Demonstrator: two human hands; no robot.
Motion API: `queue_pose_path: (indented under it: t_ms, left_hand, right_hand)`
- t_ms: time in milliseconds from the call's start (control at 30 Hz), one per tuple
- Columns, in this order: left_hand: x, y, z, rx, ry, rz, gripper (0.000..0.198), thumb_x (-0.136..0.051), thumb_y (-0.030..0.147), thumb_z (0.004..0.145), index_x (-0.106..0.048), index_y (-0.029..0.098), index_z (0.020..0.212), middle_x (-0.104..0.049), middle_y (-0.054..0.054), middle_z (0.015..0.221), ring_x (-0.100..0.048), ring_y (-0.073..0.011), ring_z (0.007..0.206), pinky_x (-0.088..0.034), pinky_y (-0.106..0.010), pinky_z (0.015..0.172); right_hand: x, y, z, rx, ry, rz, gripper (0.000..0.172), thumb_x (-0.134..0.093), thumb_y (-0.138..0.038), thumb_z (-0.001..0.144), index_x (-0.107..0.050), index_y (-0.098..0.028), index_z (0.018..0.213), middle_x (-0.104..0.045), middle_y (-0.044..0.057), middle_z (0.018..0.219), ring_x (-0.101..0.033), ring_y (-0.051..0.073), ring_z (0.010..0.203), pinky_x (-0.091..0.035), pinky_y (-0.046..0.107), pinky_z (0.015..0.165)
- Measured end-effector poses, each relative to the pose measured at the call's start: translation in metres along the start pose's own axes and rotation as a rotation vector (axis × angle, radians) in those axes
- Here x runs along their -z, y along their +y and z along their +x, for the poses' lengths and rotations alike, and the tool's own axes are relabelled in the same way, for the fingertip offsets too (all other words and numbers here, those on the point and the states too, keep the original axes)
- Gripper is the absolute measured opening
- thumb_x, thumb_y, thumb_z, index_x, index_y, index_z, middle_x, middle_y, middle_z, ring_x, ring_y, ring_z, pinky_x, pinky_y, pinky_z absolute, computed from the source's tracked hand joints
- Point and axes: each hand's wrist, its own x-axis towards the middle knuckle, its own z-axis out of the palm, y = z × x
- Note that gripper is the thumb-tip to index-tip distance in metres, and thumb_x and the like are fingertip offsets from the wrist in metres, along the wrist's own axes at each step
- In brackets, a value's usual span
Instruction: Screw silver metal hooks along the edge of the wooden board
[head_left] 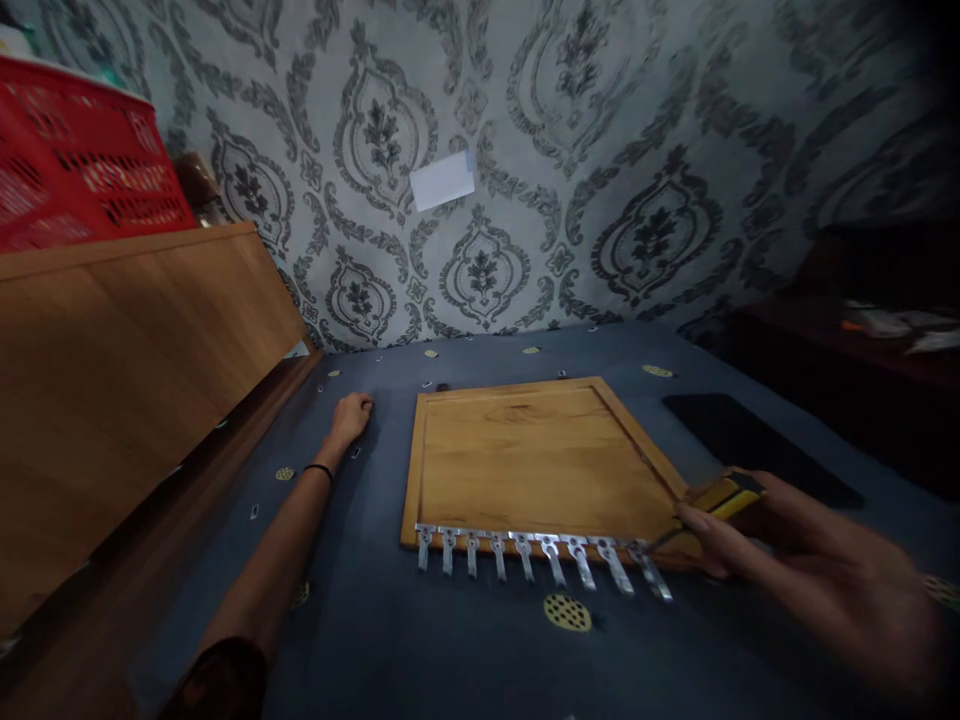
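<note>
A wooden board [517, 455] with a raised rim lies flat on the dark blue patterned cloth. Along its near edge runs a row of several small silver metal clips [525, 556], their narrow ends sticking out past the wood. My right hand [810, 565] is closed around a screwdriver [724, 497] with a yellow and black handle. The thin shaft points at the rightmost clip [651, 572] by the board's near right corner; whether the tip touches it I cannot tell. Left of the board, my left hand [351, 415] rests on the cloth with its fingers curled in.
A black flat rectangular object [757, 445] lies right of the board. On the left stands a wooden cabinet [135, 330] with a red plastic basket [82, 150] on top. Patterned wallpaper [480, 230] closes off the back, with a white paper [442, 182] on it.
</note>
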Motion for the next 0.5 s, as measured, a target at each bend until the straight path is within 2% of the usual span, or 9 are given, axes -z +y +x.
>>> queue_pose_path:
  t_ms: [300, 500]
  left_hand:
    - [0.01, 0.008, -0.009, -0.018, -0.012, 0.139, 0.036, -0.065, 0.038, 0.1, -0.062, 0.018, 0.13, -0.064, -0.011, 0.133, -0.066, -0.0248, 0.113, -0.058, -0.047, 0.095]
    - [0.021, 0.017, -0.019, -0.006, -0.065, 0.203, 0.034, -0.065, 0.037, 0.1, -0.063, 0.019, 0.129, -0.065, -0.011, 0.131, -0.066, -0.0243, 0.112, -0.059, -0.045, 0.094]
  right_hand:
    - [0.003, -0.015, -0.001, 0.141, -0.054, -0.025, 0.064, -0.062, -0.088, 0.071, -0.06, -0.025, 0.058, -0.062, 0.001, 0.045, -0.058, 0.017, 0.036, -0.045, 0.027, 0.035]
    - [0.005, -0.015, -0.003, 0.082, -0.1, 0.116, 0.051, -0.076, -0.071, 0.073, -0.061, -0.022, 0.066, -0.062, 0.0, 0.051, -0.06, 0.016, 0.04, -0.049, 0.025, 0.038]
